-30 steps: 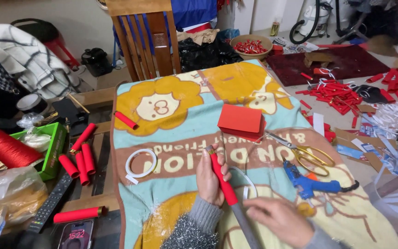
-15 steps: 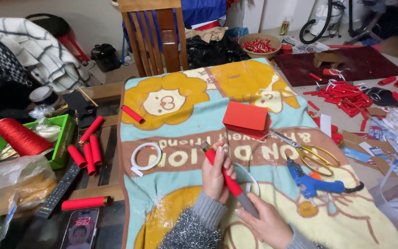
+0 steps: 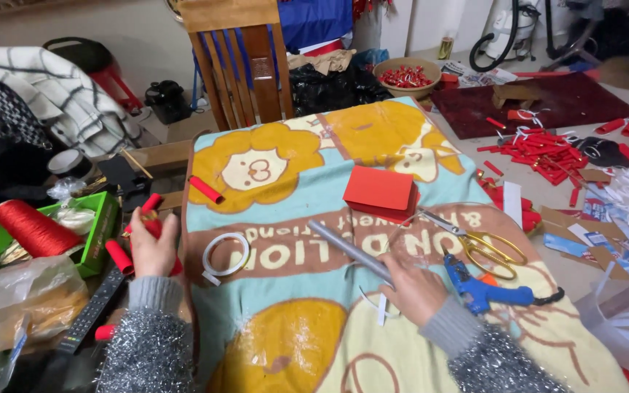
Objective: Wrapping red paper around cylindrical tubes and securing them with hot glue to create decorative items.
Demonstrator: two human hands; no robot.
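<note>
Both busy: left hand [image 3: 153, 247] hides red tubes [image 3: 119, 256] it clasps; right hand [image 3: 410, 285] grips grey rod [image 3: 349, 251].

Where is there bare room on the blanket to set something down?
Free: the blanket between the two forearms, and the far end between the loose red tube and the red folded card. Crowded: around the right hand, with grey rod, scissors, glue gun.
</note>
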